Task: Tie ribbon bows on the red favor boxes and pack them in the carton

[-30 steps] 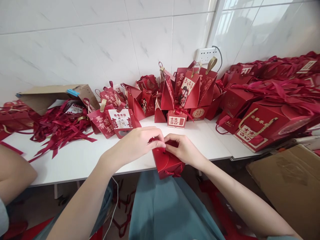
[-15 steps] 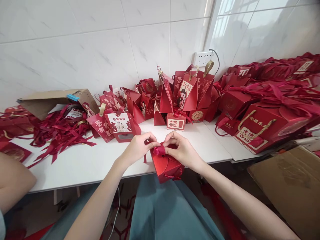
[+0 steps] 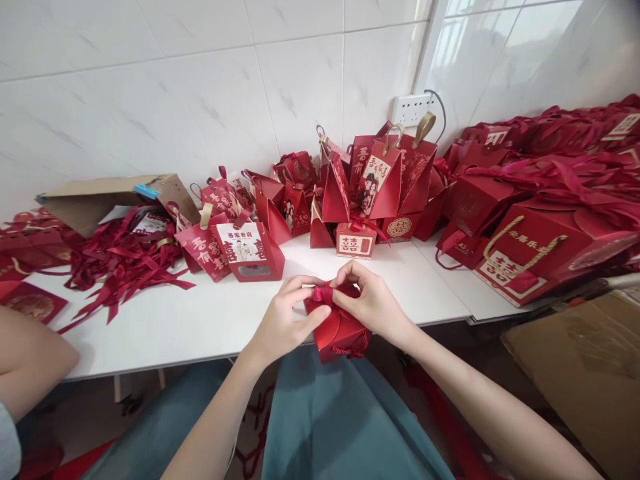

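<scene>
A small red gift box (image 3: 336, 331) with a folded petal-like top and a twisted red cord on its near side sits at the table's front edge. Across its top lies a red ribbon bow (image 3: 324, 294). My right hand (image 3: 367, 300) pinches the ribbon at the bow's right side between thumb and fingers. From the left, my left hand (image 3: 290, 313) reaches over the box with thumb and fingers apart. Its fingertips touch the bow's left side, while the thumb rests over the box top.
Finished-looking red boxes (image 3: 380, 180) stand against the tiled wall. Loose red ribbons (image 3: 130, 267) spill from a cardboard box (image 3: 120, 193) at left. More boxes crowd the right, above a brown carton (image 3: 580, 360). Another person's arm (image 3: 35, 340) rests at the left edge.
My left thumb has parted from its fingers and come down over the box top. The right hand still pinches the ribbon. The view has shifted slightly.
</scene>
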A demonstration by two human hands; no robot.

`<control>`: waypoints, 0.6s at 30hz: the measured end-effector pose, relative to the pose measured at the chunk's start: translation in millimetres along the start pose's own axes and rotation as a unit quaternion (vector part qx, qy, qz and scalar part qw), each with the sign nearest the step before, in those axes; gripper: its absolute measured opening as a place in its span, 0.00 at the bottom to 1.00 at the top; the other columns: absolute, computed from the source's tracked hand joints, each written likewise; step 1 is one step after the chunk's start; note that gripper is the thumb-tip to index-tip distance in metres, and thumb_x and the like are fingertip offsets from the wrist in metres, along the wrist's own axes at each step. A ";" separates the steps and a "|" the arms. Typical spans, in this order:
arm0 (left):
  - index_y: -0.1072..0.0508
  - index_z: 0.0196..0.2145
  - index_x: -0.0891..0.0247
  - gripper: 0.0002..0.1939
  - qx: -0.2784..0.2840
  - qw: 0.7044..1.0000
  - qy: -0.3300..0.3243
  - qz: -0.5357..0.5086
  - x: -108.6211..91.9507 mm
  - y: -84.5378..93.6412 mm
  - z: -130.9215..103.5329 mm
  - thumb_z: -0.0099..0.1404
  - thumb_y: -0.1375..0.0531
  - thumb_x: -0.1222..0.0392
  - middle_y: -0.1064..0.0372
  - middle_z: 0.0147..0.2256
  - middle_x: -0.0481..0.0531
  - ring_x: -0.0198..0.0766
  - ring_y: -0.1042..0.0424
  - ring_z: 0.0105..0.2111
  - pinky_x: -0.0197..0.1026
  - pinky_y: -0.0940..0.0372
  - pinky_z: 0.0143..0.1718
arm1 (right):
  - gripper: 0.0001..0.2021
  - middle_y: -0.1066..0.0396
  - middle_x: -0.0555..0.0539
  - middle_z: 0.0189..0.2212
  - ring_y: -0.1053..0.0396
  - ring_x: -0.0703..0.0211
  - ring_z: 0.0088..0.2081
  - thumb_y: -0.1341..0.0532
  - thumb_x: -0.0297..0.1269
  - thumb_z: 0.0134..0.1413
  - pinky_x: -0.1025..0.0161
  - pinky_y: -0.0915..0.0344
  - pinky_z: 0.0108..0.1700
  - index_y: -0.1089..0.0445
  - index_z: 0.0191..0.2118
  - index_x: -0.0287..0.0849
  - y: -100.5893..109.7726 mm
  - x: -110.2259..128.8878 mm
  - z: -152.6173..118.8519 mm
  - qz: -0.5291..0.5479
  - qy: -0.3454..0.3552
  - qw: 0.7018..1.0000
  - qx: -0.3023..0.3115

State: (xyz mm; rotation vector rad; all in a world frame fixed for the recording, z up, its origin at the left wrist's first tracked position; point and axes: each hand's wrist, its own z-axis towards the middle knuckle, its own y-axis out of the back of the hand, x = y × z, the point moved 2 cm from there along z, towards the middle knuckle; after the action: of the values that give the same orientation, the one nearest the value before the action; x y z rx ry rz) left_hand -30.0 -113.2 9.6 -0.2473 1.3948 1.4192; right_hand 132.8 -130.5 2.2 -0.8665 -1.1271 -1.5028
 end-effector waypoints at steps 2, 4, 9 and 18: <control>0.25 0.34 0.61 0.10 -0.022 0.999 0.032 -0.021 -1.6 -5.1 -0.4 0.63 0.42 0.54 0.31 0.44 0.56 0.44 0.32 0.47 0.46 0.38 0.50 | 0.06 0.32 0.52 0.28 0.33 0.63 0.30 0.40 0.31 0.49 0.63 0.36 0.36 0.40 0.30 0.44 2.0 0.5 0.0 -0.027 0.011 1.000 -0.005; 0.25 0.32 0.62 0.10 -0.036 0.997 0.048 -0.041 -0.6 -9.5 0.8 0.63 0.43 0.54 0.30 0.42 0.55 0.44 0.32 0.46 0.46 0.38 0.50 | 0.04 0.32 0.52 0.28 0.33 0.63 0.30 0.41 0.30 0.49 0.64 0.36 0.36 0.38 0.30 0.44 5.0 1.0 0.9 -0.038 0.017 0.999 0.009; 0.24 0.30 0.63 0.10 0.002 0.989 0.064 -0.132 8.3 -14.5 5.0 0.62 0.42 0.55 0.33 0.42 0.55 0.42 0.32 0.45 0.43 0.38 0.49 | 0.04 0.31 0.52 0.27 0.32 0.63 0.30 0.39 0.32 0.50 0.64 0.35 0.35 0.36 0.29 0.43 14.5 5.2 7.1 -0.021 -0.010 0.995 0.096; 0.29 0.20 0.64 0.15 -0.015 0.949 0.107 -0.296 21.0 -23.6 10.7 0.60 0.41 0.53 0.35 0.39 0.55 0.42 0.33 0.42 0.41 0.36 0.44 | 0.06 0.29 0.52 0.27 0.30 0.62 0.30 0.42 0.25 0.52 0.62 0.34 0.36 0.36 0.29 0.44 16.1 9.9 10.7 -0.099 0.038 0.989 0.099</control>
State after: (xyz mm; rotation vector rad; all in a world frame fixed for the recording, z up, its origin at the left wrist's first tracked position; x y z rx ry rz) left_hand -14.9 -99.9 -17.0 -0.7892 1.3193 0.9295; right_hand 146.0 -123.9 18.0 -0.5703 -1.3113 -1.5393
